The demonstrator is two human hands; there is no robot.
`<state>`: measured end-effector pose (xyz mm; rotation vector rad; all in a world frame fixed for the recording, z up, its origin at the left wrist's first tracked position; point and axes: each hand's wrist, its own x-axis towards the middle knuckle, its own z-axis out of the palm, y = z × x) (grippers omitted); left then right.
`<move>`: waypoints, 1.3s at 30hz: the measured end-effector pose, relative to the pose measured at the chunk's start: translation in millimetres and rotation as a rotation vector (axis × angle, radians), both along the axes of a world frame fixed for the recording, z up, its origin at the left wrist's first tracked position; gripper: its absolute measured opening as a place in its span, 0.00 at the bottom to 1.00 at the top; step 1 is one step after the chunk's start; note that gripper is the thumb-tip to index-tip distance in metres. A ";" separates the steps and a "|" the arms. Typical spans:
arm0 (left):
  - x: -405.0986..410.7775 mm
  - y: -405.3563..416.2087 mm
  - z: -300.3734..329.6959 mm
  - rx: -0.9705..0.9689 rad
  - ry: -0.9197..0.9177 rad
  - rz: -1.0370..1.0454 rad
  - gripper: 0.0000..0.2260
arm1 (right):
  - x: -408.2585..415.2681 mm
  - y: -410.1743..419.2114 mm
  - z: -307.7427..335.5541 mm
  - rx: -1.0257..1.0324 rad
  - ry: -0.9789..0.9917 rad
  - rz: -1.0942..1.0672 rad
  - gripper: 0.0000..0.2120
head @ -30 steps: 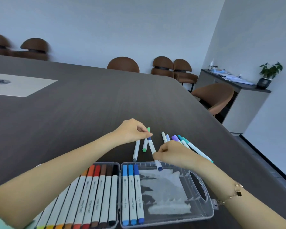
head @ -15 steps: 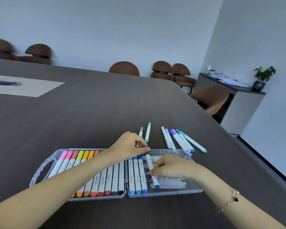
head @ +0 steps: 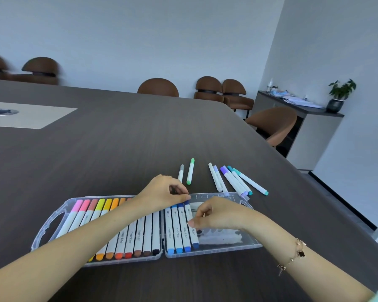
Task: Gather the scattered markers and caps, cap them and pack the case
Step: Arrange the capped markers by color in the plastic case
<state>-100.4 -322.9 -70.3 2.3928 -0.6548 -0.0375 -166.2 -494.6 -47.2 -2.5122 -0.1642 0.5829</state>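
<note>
Both hands pinch a slim, smooth dark blue marker (head: 191,225) into the clear plastic case (head: 247,245): left hand (head: 164,191) at its far cap, right hand (head: 214,214) mid-barrel. Beyond them, loose markers (head: 234,179) lie on the dark woodgrain table (head: 118,149).

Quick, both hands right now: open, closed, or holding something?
Left hand: fingers pinch the top end of the dark blue marker in the case.
Right hand: fingers curled, pressing the same marker's barrel.
</note>
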 end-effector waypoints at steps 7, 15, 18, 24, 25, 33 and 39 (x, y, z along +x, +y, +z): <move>-1.2 -3.6 0.5 0.014 -0.105 0.027 0.05 | 4.0 -0.8 -1.1 0.014 0.027 0.002 0.09; 1.5 -5.1 -3.4 0.022 -0.108 0.000 0.04 | 7.7 1.2 1.9 -0.036 0.076 0.026 0.12; 3.4 -5.7 -4.6 0.029 -0.089 -0.008 0.05 | 7.9 2.3 1.1 -0.038 0.066 0.035 0.13; 11.1 -4.9 -0.8 0.053 -0.069 -0.036 0.05 | 11.2 -2.5 2.7 -0.051 0.019 0.041 0.15; 15.1 -4.3 0.8 0.034 -0.063 -0.023 0.05 | 13.0 -5.4 5.2 -0.060 -0.001 0.038 0.15; 79.0 -7.4 14.5 -0.011 -0.021 0.142 0.03 | 58.2 -64.0 17.3 -0.195 -0.199 -0.248 0.17; 120.0 -40.5 19.5 0.010 -0.002 0.148 0.04 | 87.2 -102.4 0.4 -0.298 -0.284 -0.428 0.08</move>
